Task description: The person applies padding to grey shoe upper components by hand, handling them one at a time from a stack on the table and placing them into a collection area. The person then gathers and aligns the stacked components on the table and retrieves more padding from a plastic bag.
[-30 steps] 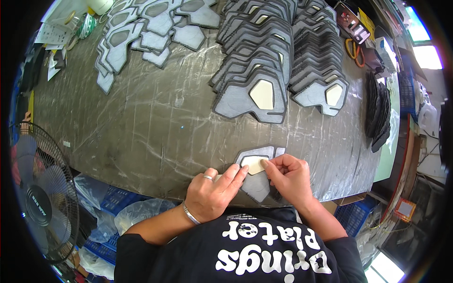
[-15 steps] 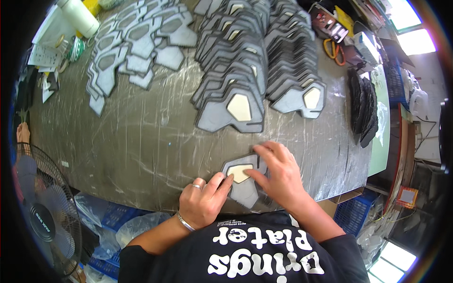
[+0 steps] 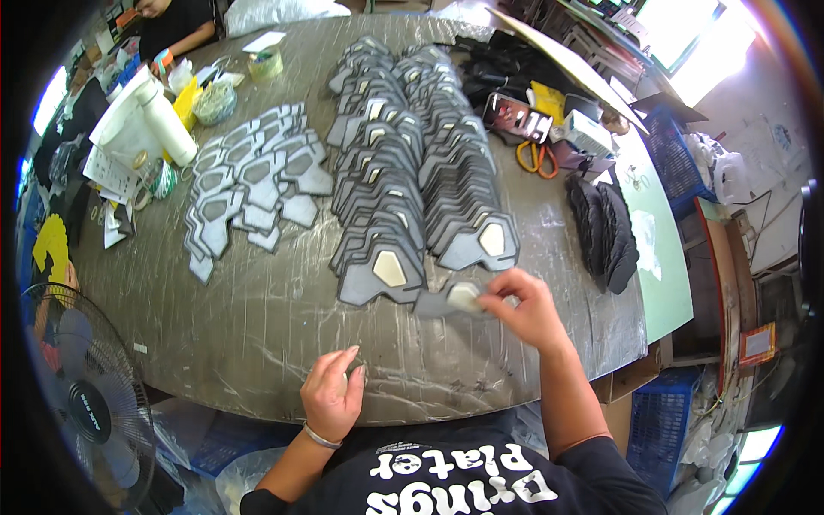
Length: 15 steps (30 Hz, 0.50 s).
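My right hand (image 3: 525, 307) pinches the right end of a flat grey angular piece (image 3: 432, 304) with a cream patch, held just before two overlapping rows and somewhat blurred. The left row of grey pieces (image 3: 356, 279) ends close beside it, a cream five-sided patch showing on its front piece. Behind my right hand, the right row of grey pieces (image 3: 463, 247) ends in a similar patched piece. My left hand (image 3: 333, 395) holds nothing and hovers near the table's front edge, thumb and fingers apart.
Grey pieces with openings (image 3: 257, 184) lie overlapped at left. Beyond them stand a white bottle (image 3: 167, 124) and a tape roll. Orange-handled scissors (image 3: 536, 160), a phone (image 3: 517, 118) and black stacked pieces (image 3: 601, 232) lie at right. A fan (image 3: 90, 412) stands at lower left. A person (image 3: 176, 30) sits far left.
My right hand has lifted the patched grey piece from the table's front and carried it forward to the rows. My left hand has let go of it. The view has tilted up.
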Available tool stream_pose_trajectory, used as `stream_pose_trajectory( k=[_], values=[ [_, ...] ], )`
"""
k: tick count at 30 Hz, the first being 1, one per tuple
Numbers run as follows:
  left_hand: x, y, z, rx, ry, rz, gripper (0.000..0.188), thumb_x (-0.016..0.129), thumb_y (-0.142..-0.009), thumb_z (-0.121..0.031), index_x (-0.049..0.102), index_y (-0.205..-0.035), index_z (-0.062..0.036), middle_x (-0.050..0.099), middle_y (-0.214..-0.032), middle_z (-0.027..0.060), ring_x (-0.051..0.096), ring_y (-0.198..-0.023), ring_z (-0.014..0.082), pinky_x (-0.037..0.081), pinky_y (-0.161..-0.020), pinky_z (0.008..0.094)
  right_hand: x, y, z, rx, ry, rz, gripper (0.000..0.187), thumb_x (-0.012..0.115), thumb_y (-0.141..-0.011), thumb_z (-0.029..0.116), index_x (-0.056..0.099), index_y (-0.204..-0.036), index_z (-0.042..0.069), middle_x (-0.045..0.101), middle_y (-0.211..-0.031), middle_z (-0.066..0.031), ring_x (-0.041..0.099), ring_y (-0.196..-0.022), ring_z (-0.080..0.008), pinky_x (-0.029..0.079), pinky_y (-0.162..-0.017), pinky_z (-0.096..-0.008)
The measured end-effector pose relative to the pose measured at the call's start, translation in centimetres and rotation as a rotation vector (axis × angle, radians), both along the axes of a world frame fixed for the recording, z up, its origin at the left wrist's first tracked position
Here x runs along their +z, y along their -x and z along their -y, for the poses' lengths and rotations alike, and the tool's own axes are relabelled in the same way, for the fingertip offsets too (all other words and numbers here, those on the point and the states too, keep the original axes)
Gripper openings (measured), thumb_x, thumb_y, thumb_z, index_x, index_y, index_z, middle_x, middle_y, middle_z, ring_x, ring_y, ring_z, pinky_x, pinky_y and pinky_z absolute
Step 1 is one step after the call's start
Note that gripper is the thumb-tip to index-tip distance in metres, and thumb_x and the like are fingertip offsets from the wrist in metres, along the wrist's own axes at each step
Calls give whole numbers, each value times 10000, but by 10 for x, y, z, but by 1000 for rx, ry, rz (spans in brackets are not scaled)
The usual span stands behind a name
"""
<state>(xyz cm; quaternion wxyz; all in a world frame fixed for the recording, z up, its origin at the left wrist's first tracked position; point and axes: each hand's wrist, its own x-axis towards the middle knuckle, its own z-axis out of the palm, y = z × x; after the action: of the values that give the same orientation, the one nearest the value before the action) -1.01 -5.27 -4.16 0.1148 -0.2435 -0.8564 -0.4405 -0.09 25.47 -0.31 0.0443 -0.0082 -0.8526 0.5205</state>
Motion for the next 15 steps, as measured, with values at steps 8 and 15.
stream_pose_trajectory(
  k=[8, 15],
  values=[
    [10, -14, -41, -129, -213, 322, 248, 697, -824, -95, 656, -1056, -17, 659, -886, 122, 640, -795, 255, 497, -725, 301, -45, 19, -40, -504, -609, -441, 622, 795, -710, 220, 535, -1239, 22, 526, -1247, -174, 512, -1148, -348, 430, -954, -410],
    [4, -4, -66, -211, -51, 273, 328, 725, -807, -127, 631, -1109, -39, 643, -948, 92, 620, -789, 192, 498, -731, 315, -70, 1, -33, -474, -343, -231, 805, 722, -791, 254, 296, -1426, 3, 351, -1447, -222, 369, -1312, -385, 333, -1075, -424]
  ],
)
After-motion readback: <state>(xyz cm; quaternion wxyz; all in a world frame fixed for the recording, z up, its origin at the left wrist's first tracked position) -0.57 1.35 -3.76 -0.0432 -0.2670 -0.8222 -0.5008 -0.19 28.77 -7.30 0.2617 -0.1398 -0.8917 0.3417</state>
